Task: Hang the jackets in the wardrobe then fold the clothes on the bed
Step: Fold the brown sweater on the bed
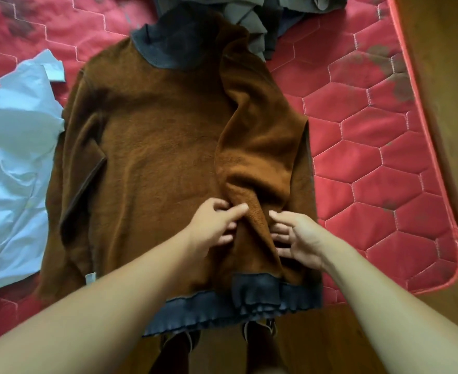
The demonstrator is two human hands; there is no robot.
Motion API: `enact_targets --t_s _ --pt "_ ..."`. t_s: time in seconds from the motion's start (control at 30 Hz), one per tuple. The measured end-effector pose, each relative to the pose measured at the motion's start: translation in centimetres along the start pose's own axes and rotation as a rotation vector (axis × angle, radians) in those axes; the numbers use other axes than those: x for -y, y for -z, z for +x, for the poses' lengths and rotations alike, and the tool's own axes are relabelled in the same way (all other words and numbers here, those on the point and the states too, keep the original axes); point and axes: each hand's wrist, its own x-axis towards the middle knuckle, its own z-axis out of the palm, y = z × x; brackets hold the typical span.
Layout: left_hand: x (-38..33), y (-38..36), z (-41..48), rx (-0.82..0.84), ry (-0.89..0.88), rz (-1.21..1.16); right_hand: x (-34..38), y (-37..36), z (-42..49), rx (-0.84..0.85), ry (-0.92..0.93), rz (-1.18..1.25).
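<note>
One head view takes in everything. A brown fleecy sweater (155, 147) lies spread flat on the bed (370, 147), whose red cover is stitched in hexagons. Its dark grey collar (179, 47) points away from the person, and its dark grey hem band (222, 300) hangs over the near edge of the mattress. The sleeve (254, 141) on the right side is folded in across the chest and runs down towards the hem in a raised, rumpled ridge. The other sleeve lies along the left side, and its dark cuff (87, 184) shows as a slanted line.

Both hands meet on that ridge, just above the hem band. The left hand (211, 225) pinches the raised fold, with its thumb over the top and its fingers curled against the side. The right hand (300, 238) is spread, and its fingertips touch the other side of the fold.

A pale, crumpled shirt (12, 147) lies just beside the sweater on the left. A heap of grey clothes (263, 17) sits beyond the collar. Wooden floor (443, 63) shows past the bed's right edge.
</note>
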Motion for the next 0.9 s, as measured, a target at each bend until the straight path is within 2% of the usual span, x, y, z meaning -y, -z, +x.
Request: enact_targets --t_s 0.13,0.27,0.4,0.5,0.57,0.63,0.7,0.8,0.9 --pt "3.6 -1.9 -1.8 -0.056 -0.075 0.189 -1.8 -0.9 -1.4 -0.034 0.079 -0.019" --pt "2.1 -3.3 -3.0 0.129 -0.032 0.018 -2.0 -2.4 -2.8 -0.033 0.161 0.059" --pt "1.2 -3.7 -3.7 0.199 -0.079 0.097 -2.9 -3.3 -2.7 -0.373 0.328 -0.316" --pt "1.5 -4.0 -4.7 0.214 -0.064 0.050 -3.3 -4.4 -3.1 -0.557 0.422 -0.476" --pt "1.9 -3.8 -4.9 0.123 -0.108 0.002 -3.4 -5.0 -3.9 -0.635 0.464 -0.424" --pt "2.5 -2.9 -4.9 0.052 -0.070 -0.087 -4.1 -4.4 -4.0 -0.725 0.499 -0.300" --pt "3.8 -1.8 -4.7 0.047 0.032 -0.150 -5.8 -3.3 -3.4 -0.664 0.383 -0.253" --pt "7.0 -0.6 -4.6 0.035 0.177 -0.113 -8.8 -2.0 -2.4 -0.314 0.016 -0.179" --pt "8.6 -0.7 -5.2 -0.003 0.114 0.029 -10.6 -1.1 -2.1 -0.166 -0.088 -0.229"
